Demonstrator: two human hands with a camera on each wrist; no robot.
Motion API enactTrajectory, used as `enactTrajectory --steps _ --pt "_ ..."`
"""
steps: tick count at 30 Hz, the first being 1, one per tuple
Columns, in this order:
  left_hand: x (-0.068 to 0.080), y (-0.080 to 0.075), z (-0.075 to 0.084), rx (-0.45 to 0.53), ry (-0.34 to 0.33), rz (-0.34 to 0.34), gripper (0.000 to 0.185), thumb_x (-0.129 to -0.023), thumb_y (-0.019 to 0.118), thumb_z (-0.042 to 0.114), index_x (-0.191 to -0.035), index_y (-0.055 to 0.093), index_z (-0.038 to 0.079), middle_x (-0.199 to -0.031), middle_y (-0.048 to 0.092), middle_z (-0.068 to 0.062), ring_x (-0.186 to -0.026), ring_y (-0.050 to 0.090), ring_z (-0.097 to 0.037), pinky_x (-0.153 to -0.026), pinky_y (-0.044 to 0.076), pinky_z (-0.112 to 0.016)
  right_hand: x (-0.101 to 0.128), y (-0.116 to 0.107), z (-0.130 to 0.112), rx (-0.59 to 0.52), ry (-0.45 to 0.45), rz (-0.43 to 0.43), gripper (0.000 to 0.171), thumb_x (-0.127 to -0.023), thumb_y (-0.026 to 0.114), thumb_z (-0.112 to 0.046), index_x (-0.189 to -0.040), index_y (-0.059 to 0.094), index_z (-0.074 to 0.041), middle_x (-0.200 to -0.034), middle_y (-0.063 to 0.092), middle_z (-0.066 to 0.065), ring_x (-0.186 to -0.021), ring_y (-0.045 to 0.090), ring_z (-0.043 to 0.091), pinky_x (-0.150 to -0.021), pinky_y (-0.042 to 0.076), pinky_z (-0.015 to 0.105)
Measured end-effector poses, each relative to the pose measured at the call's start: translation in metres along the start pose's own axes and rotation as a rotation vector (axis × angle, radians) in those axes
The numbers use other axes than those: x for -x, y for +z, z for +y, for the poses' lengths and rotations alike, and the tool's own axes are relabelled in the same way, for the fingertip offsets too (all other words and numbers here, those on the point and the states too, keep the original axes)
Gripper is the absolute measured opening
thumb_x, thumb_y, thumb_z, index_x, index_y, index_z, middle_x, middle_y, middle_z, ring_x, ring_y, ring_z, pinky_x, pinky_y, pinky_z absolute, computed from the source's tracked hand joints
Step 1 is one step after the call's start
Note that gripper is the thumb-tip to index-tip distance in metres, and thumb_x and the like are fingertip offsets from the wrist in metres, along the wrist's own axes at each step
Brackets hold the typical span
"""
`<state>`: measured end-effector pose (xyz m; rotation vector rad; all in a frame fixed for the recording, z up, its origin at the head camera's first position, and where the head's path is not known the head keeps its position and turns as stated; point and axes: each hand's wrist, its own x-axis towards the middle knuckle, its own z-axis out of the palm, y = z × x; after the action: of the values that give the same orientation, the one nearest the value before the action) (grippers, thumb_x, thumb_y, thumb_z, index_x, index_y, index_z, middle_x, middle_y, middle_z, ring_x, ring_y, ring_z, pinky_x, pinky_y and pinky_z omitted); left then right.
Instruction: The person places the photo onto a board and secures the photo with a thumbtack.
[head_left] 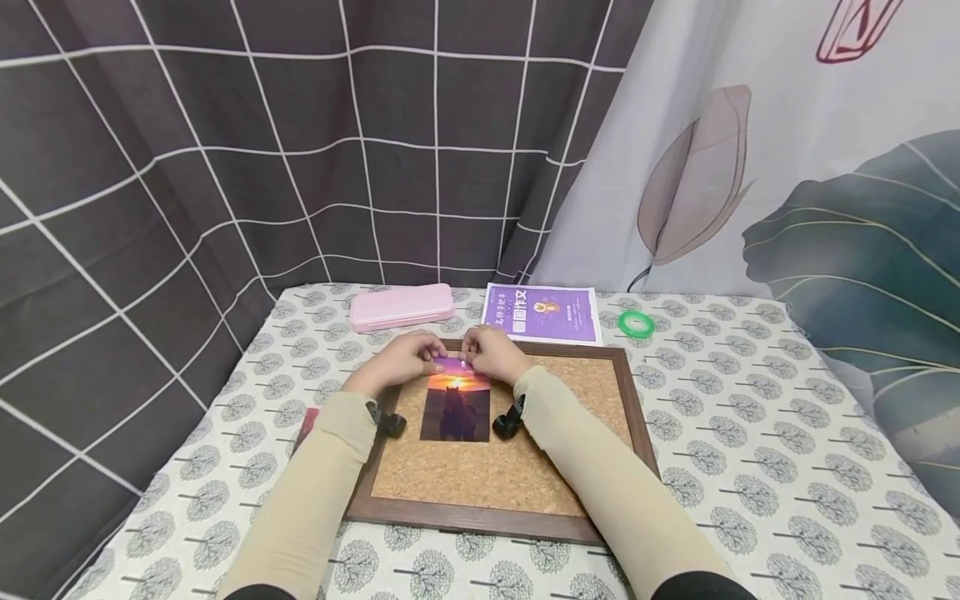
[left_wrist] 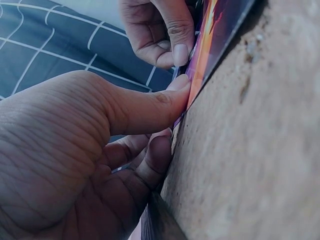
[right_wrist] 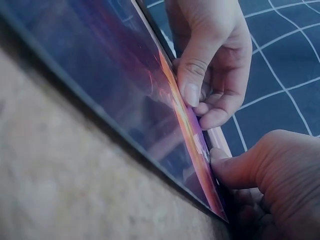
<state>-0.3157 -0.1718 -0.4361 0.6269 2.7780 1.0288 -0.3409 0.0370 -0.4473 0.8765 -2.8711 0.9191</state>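
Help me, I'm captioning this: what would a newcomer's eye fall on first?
Probably the bright sunset photo on the framed corkboard, with the left grip and right grip at its top edge. Beyond the corkboard lies a purple booklet, with a pink case to its left and a green ring to its right.

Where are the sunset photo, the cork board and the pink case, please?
Sunset photo (head_left: 455, 407), head view: central dark silhouette.
Cork board (head_left: 480, 477), head view: bare lower cork.
Pink case (head_left: 402, 306), head view: top.
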Motion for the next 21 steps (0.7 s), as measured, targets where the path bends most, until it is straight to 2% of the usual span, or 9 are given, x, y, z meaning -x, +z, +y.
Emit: enactTrajectory --steps 4,11,21 --pt "0.0012 -0.0005 0.0 -0.001 0.005 -0.002 0.022 -0.081 0.076 0.017 -0.1 0.068 0.012 -0.096 0.064 -0.005 -0.088 0.058 -0.017 -0.085 0.048 -0.033 0.0013 -0.0025 0.0007 -0.044 0.004 -0.022 0.01 -0.086 0.07 -0.018 -0.081 0.063 -0.013 -0.075 0.057 0.0 -0.07 0.052 0.013 -0.064 0.043 0.023" --pt "0.0015 -0.0007 -0.0003 0.0 0.011 -0.006 0.022 -0.081 0.076 0.017 -0.1 0.068 0.012 -0.097 0.064 -0.005 -0.088 0.058 -0.016 -0.084 0.048 -0.033 0.0037 -0.0075 0.0026 -0.174 0.061 -0.06 0.008 -0.084 0.072 -0.016 -0.086 0.065 -0.012 -0.076 0.06 0.001 -0.07 0.054 0.012 -0.066 0.046 0.022" --pt "0.0003 -0.0004 -0.0001 -0.004 0.011 -0.001 0.021 -0.081 0.076 0.017 -0.1 0.068 0.012 -0.097 0.064 -0.004 -0.088 0.058 -0.017 -0.085 0.049 -0.033 0.0027 -0.0066 -0.0021 -0.168 0.105 -0.034 0.009 -0.084 0.073 -0.016 -0.083 0.065 -0.011 -0.073 0.06 0.001 -0.066 0.054 0.011 -0.062 0.046 0.021"
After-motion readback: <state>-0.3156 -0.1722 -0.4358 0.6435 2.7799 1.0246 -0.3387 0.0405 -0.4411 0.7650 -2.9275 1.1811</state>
